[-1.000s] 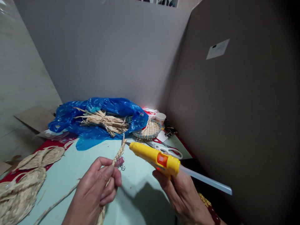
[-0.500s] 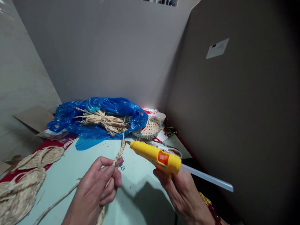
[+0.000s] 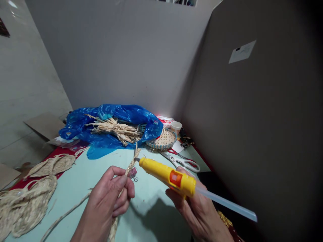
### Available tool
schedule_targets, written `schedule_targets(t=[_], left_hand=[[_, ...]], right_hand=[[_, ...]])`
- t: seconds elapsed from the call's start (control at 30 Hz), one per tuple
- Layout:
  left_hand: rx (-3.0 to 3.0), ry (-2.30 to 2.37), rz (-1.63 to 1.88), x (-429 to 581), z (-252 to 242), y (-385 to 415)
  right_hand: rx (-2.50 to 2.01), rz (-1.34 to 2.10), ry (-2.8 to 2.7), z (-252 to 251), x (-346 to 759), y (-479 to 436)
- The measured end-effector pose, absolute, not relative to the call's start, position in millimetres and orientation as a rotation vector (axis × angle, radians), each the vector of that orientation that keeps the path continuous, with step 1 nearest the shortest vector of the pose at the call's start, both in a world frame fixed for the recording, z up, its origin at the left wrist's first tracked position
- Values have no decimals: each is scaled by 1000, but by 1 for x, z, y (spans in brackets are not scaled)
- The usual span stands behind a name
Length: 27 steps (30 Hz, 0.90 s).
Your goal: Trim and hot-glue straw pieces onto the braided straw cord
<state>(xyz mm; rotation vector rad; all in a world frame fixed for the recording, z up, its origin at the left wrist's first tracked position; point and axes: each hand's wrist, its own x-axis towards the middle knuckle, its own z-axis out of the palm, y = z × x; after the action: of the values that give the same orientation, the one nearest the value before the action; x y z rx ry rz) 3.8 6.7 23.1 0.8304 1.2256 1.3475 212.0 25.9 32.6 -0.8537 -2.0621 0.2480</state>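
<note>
Yellow plastic out front, as seen in the head view: one glue gun (image 3: 164, 173), gripped in the right hand (image 3: 199, 211) with the fingers folded beneath its body, and one translucent glue stick (image 3: 229, 203) poking out of the back. Its nozzle is right at the upper part of a braided strand (image 3: 131, 164); touching or just beside, I can't tell from here. One braid, and the left hand (image 3: 112, 195) has it pinched between thumb and forefinger, other fingers curled, the lower length showing again below the palm.

Edges now! Pale green worktop (image 3: 75, 181), bordered red at the left, and red again along the right side, close to the dark partition (image 3: 247, 117). Between the two hands there's a stretch of bare surface with a shadow across it, and another runs left of the left hand, crossed by one thin cord (image 3: 68, 211).

Counting up: two woven pieces (image 3: 32, 205) at the left, one nearer, one farther, both by the red border. One pinkish clip (image 3: 133, 173) just beyond the left hand's fingertips. White-handled scissors (image 3: 185, 164) lie at the right, red handle parts against them; how many pairs, I can't make out.

Containers, at the back: one blue plastic bag (image 3: 126, 109), gaping, a tied bundle of dried strips (image 3: 116, 128) in its mouth. Beside it, one shallow woven basket (image 3: 165, 138), and behind that a pale cup (image 3: 176, 127), its contents hidden.
</note>
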Motion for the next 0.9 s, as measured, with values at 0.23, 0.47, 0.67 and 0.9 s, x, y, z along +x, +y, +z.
schedule_targets(t=[0.23, 0.47, 0.67, 0.9], left_hand=[[822, 1207, 1357, 6, 27, 7], [837, 1215, 1377, 5, 29, 7], [833, 1233, 1365, 5, 28, 7], [834, 1233, 1347, 5, 26, 7]], right_hand=[[-832, 290, -2068, 28, 209, 23], [-767, 340, -2140, 27, 208, 23], [-787, 351, -2145, 26, 210, 23], [-802, 289, -2116, 31, 213, 24]])
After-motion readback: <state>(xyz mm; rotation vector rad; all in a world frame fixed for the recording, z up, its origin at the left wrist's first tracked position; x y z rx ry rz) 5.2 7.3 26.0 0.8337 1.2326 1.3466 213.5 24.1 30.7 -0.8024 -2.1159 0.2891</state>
